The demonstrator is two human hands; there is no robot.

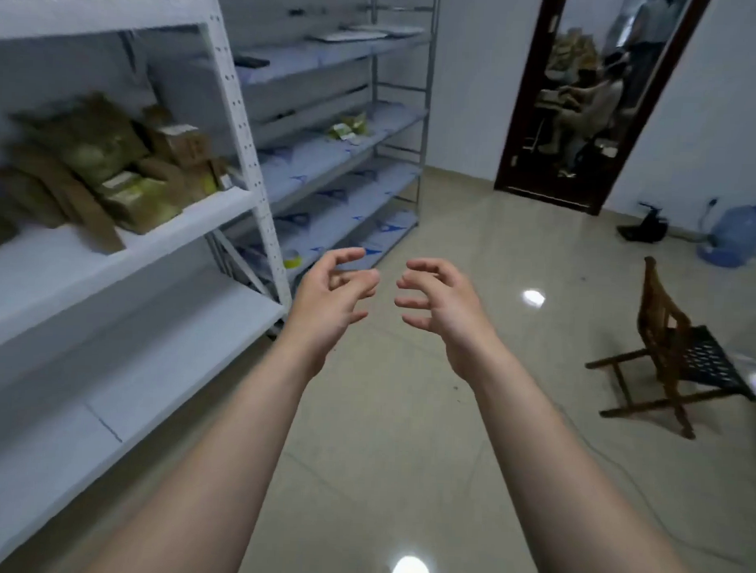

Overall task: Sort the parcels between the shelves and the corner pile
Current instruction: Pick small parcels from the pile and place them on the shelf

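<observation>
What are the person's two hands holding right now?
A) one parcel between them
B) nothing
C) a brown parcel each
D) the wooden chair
B: the left hand and the right hand are held out over the floor, fingers loosely curled round nothing, while the brown parcels lie on the white shelf.
</observation>
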